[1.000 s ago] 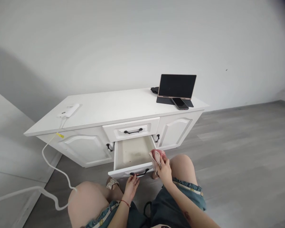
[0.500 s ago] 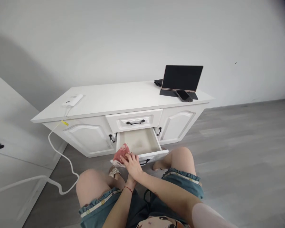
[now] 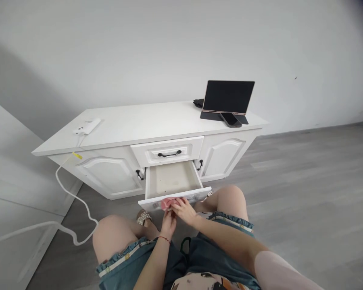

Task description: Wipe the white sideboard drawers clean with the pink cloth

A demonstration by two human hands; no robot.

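A pink cloth (image 3: 167, 203) with pale markings lies bunched against the front of the pulled-out lower drawer (image 3: 145, 204). My right hand (image 3: 184, 210) is closed on its right side, fingers pointing left over the fabric. Just below, my left hand (image 3: 169, 224) has its fingers curled up at the cloth's lower edge, its fingertips partly hidden. The drawer's handle is covered by the hands and cloth. Inside the drawer, the pale bottom (image 3: 172, 179) shows a few small dark specks.
Above is a closed drawer with a black handle (image 3: 169, 154). On the white cabinet (image 3: 139, 121) stand a tablet (image 3: 229, 96), a phone (image 3: 230, 120), a black item (image 3: 198, 103) and a white power strip (image 3: 87, 126). Its cord (image 3: 74, 193) hangs at left. My knees flank the drawer.
The cloth has moved from the drawer's left front corner rightward and down onto its front face. Both hands have shifted with it, and my left hand shows more now.
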